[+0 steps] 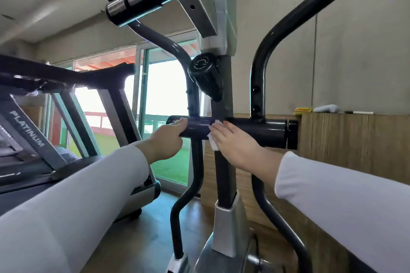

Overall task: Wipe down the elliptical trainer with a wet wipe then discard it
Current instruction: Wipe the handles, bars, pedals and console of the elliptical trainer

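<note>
Right hand (235, 146) flat on white wet wipe (213, 139) against the elliptical trainer's black crossbar (261, 131) (left hand (168, 139) gripping alongside)

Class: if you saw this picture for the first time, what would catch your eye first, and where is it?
Two hands meet at centre on a black horizontal bar of the elliptical trainer: the left hand grips it, the right hand presses a white wet wipe against it. Above sits a black knob; a treadmill fills the left.

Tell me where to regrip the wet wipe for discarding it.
Pinch the loose corner of the wet wipe that hangs below the black crossbar, coming from underneath on the near side. The rest is pressed flat under the right hand, so only that free edge offers a fold to pinch.
</note>
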Motion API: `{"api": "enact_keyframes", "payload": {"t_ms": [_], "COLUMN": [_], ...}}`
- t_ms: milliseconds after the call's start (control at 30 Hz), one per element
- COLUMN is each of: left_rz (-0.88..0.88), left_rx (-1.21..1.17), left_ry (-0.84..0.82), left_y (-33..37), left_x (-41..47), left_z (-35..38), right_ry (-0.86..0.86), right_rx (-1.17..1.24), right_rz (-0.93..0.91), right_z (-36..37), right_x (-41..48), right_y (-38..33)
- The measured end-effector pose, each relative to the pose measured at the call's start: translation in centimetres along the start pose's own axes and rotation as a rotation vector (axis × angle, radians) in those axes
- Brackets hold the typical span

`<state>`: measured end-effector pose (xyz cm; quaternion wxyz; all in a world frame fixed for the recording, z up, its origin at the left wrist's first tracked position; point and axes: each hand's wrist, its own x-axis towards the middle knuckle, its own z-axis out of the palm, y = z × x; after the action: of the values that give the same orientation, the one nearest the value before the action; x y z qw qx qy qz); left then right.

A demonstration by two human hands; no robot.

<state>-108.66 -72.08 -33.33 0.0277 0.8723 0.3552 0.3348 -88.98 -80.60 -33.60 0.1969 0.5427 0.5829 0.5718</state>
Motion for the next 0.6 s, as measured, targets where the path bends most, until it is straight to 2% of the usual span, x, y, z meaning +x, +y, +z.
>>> {"api": "enact_keyframes", "payload": {"t_ms": [233, 367, 600], "left_rz": [0.118, 0.187, 0.279], "left_rx": [-0.089, -0.119, -0.153], "left_ry": [-0.060, -0.079, -0.092], "left_y": [7.3, 12.6, 20.7], "left_x": [-1.3, -2.3, -3.0], "left_z": [1.4, 2.8, 5.8], "right_ry": [-0.096, -0.056, -0.007], "right_rx": [0.302, 0.601, 0.729], "right_rz": [0.094, 0.266, 0.366], "right_z": [-1.2, -0.3, 4.9], "right_x": [-7.0, -11.0, -19.2], "right_y": [5.3, 7.5, 10.2]}}
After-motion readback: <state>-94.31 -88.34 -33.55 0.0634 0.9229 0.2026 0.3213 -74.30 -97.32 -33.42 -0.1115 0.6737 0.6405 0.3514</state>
